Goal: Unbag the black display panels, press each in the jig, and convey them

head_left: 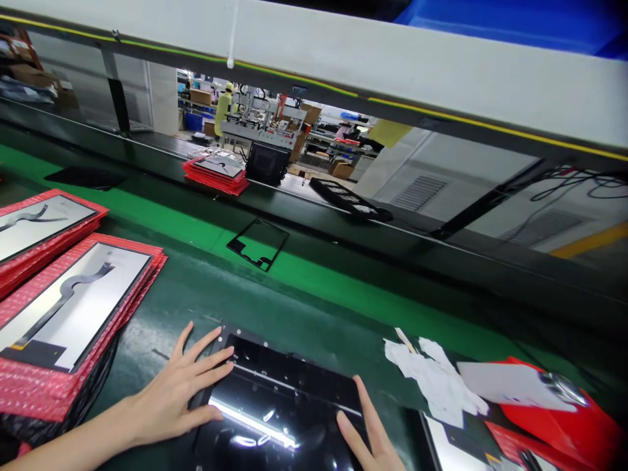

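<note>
A glossy black screen panel (289, 399) lies in front of me on a dark fixture with small round dots along its far edge. Overhead lights reflect in its surface. My left hand (189, 386) is open, its fingers spread over the panel's left edge. At the right edge, two outstretched fingers of my right hand (370, 432) touch the panel, apart from each other; the rest of that hand is cut off by the frame. To the left, a display with a ribbon cable (78, 294) rests on a stack of red bubble-wrap sheets (44, 392).
Another display stack (49, 212) stands farther left. A thin black frame (258, 244) lies on the green strip. White wipes (432, 379), a whitish bottle (520, 386) and a red bag (564, 425) sit at right. An overhead shelf (441, 78) spans the bench.
</note>
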`<state>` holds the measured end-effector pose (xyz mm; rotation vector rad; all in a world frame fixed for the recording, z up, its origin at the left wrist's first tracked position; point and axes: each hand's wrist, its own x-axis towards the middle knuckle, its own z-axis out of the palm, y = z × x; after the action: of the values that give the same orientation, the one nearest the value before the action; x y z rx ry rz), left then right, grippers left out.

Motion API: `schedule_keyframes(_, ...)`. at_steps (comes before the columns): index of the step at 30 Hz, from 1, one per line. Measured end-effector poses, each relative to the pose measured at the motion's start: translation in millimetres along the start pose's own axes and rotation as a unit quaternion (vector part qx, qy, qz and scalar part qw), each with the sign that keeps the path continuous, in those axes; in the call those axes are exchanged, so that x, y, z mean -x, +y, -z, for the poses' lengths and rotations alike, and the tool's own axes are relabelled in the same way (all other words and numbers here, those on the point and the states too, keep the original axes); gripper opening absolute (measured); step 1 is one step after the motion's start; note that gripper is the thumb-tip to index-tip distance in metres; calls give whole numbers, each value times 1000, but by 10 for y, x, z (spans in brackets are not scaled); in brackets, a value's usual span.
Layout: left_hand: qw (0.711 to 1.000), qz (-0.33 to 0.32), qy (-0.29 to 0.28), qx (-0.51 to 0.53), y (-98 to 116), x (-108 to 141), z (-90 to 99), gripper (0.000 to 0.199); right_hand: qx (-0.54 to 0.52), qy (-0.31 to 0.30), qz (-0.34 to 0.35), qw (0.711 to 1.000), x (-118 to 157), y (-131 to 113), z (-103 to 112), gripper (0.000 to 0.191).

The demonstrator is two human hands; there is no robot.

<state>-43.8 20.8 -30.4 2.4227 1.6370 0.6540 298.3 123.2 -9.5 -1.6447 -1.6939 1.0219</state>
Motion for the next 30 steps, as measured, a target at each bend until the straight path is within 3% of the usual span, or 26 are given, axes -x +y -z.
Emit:
schedule_keyframes(3, 998, 56, 2, 5, 14, 32, -11, 60, 0, 20, 3, 1000, 59, -82, -54, 80)
schedule_keyframes(6, 995, 87, -32, 21, 27, 63, -8, 56, -9, 33, -10, 999, 100, -132, -93, 80)
schedule_keyframes(13, 995, 54, -79, 32, 62, 67, 29, 59, -27, 15, -54, 998, 100, -106, -72, 88)
schedule_keyframes(20, 995, 24, -100, 18, 66, 48, 110, 82, -72, 36, -72, 994, 113, -46, -152, 84)
schedule_keyframes(23, 995, 31, -88, -23, 79, 73, 67, 81, -3, 61, 26, 998, 43, 109, -126, 67)
schedule_keyframes(26, 994, 27, -64, -86, 88, 101, -52, 81, 133, 81, 154, 976, -29, 274, -13, 51)
schedule_keyframes(30, 982, 31, -8, -184, 45, 0, -234, 72, 194, 25, 243, 950, -76, 327, 147, 36)
